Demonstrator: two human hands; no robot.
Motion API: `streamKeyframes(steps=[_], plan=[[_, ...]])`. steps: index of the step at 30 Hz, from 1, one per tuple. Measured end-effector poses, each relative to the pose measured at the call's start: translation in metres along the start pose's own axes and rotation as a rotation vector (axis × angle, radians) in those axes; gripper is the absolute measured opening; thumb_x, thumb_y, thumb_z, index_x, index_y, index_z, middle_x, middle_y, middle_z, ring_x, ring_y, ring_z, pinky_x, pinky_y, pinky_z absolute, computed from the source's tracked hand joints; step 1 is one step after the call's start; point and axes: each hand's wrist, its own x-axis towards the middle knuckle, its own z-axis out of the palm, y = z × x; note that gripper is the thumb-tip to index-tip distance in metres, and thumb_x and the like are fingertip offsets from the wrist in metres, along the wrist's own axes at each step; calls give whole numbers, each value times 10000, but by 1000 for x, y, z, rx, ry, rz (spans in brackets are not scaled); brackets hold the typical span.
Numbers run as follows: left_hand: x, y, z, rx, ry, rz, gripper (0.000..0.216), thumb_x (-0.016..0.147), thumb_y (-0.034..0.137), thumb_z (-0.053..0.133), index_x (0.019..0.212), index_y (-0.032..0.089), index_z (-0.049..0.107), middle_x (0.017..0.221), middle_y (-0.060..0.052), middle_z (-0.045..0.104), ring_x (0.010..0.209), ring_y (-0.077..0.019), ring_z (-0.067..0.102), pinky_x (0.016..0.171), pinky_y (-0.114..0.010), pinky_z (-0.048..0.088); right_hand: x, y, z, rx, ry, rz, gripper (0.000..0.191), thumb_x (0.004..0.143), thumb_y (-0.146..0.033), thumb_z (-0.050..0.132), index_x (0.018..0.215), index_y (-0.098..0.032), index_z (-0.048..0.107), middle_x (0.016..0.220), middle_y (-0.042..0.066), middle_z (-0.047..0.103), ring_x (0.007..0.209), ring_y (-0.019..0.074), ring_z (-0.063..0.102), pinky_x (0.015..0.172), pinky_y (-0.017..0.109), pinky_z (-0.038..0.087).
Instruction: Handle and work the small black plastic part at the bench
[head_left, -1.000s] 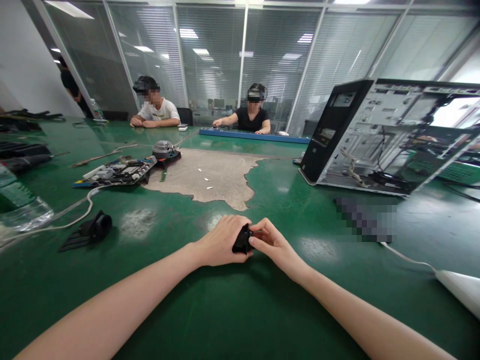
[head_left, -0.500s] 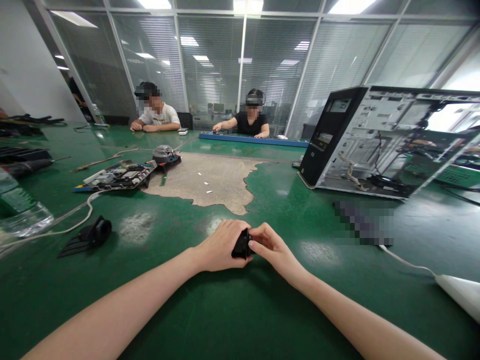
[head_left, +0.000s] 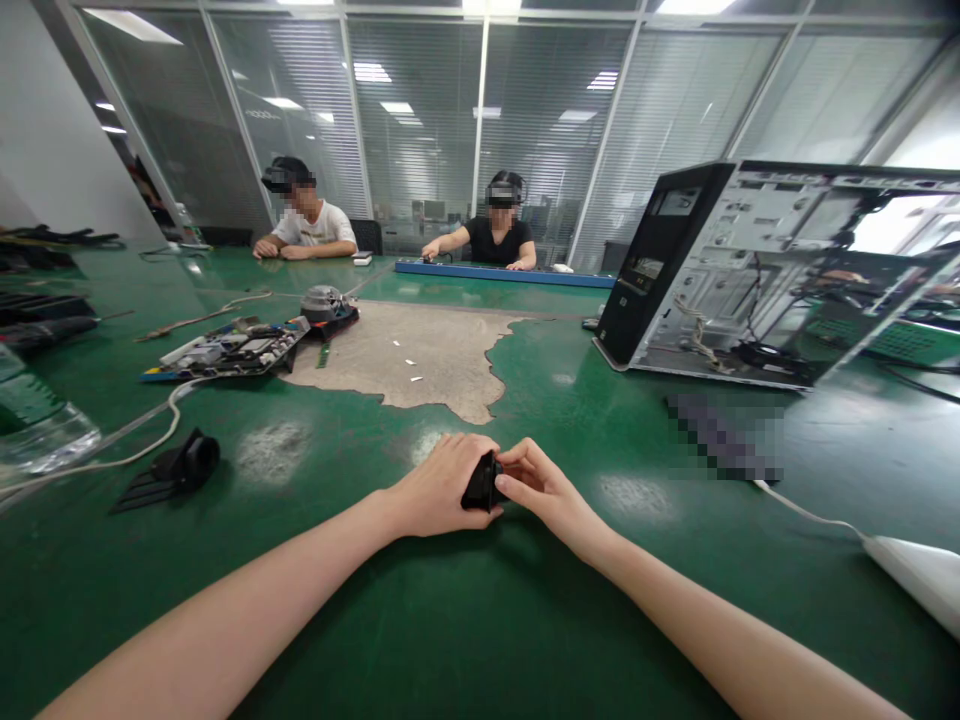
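Observation:
A small black boxy part (head_left: pixel 478 484), its kind not clear, sits between my hands just above the green table (head_left: pixel 465 630). My left hand (head_left: pixel 442 485) is closed around its left side, the thumb below and the fingers over the top. At its right end my right hand (head_left: pixel 540 485) pinches with thumb and fingertips, which hide that end. To the left on the table lies a black plastic piece (head_left: pixel 180 465) with a round opening and a slatted flat part.
Left stand a circuit board (head_left: pixel 232 345), a round fan-like cooler (head_left: pixel 326 305), a water bottle (head_left: pixel 37 420) and a white cable (head_left: pixel 169 425). An open computer case (head_left: pixel 675 280) stands right, near a blurred dark object (head_left: pixel 716 435). Two people sit opposite, behind a blue bar (head_left: pixel 502 274).
The whole view has shifted slightly. My hands keep the same hold on the black part, with at most a tiny shift of the right fingers.

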Motion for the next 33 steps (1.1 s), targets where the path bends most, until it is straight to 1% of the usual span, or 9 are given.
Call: streamKeyframes(steps=[4,10,12,16,19,22,26,30,33], plan=[[1,1,0,-3,-4,-5,516,666,343,605,1084,182,349,1036,-75,500,904,-234,478,793,-378,358,2,3,0,-43,28,1,278,719,-382,613,871,-209,458,887,11,543,872,153,535,805,335,420],[0,1,0,-7,-2,-8,498,663,307,591,1083,186,352,1035,-75,502,899,-236,482,791,-381,360,-2,4,-3,-8,-52,-21,351,654,-280,693,883,-231,432,928,-8,532,873,142,549,825,336,429],[0,1,0,-9,3,-7,497,663,303,590,1085,189,352,1041,-77,500,907,-238,483,793,-381,360,-3,3,-2,-3,-40,-19,324,662,-290,685,860,-229,435,922,-10,538,877,142,550,815,329,432],[1,1,0,-19,5,-4,507,665,330,605,1084,194,355,1037,-77,503,915,-240,486,799,-383,359,-1,2,0,-11,16,-14,252,712,-366,623,824,-218,451,865,-6,549,846,146,552,751,312,447],[1,1,0,-15,5,-9,515,661,333,611,1086,195,354,1037,-77,505,909,-239,486,799,-385,360,1,3,0,-41,43,-5,291,700,-369,633,874,-219,454,893,7,545,880,156,542,792,334,439],[0,1,1,-7,2,-10,512,666,328,602,1090,191,349,1039,-76,504,905,-236,484,797,-383,360,1,5,-1,-45,4,17,307,693,-340,645,891,-213,448,906,13,540,876,154,546,824,353,429],[0,0,1,-8,3,-9,494,661,302,593,1079,192,352,1033,-70,504,900,-229,486,796,-376,360,-2,4,-2,-15,-47,-13,350,645,-273,697,849,-228,416,916,-12,528,839,132,553,809,330,436],[0,0,0,-20,9,-4,500,665,328,603,1076,195,352,1036,-74,503,903,-232,487,793,-374,362,-1,2,0,-6,-2,-9,282,687,-342,651,816,-222,430,873,-13,532,829,136,545,759,313,446],[0,1,0,-19,5,-7,504,666,339,607,1078,196,356,1036,-76,504,904,-238,484,793,-382,362,0,3,0,-37,28,-18,271,703,-359,632,845,-222,446,877,-1,540,867,149,536,790,329,437]])
